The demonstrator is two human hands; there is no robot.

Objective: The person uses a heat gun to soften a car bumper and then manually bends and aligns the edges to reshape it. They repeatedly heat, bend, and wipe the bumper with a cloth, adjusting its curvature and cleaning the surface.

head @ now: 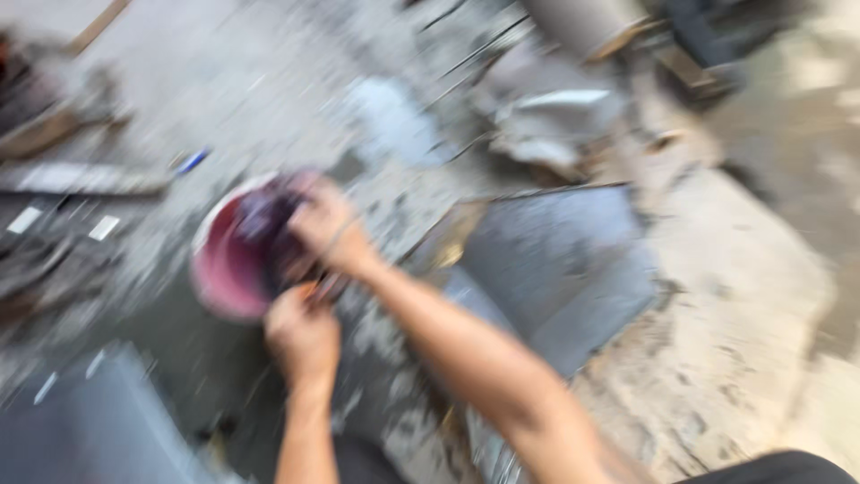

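packages: none clear | labels: none legible | signs: none | screens: none | view: motion-blurred

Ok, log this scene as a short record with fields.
view: head camera, heavily blurred
left hand: fist-like, at the near rim of the pink bowl
right hand: over the bowl, on something dark inside it; grip unclear
beside bowl: grey slab on the ground
ground: dusty, scattered debris
far left: small blue object

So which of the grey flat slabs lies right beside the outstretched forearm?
The large grey slab at centre right, just beyond the right forearm; the other grey slab sits at the bottom-left corner, away from it.
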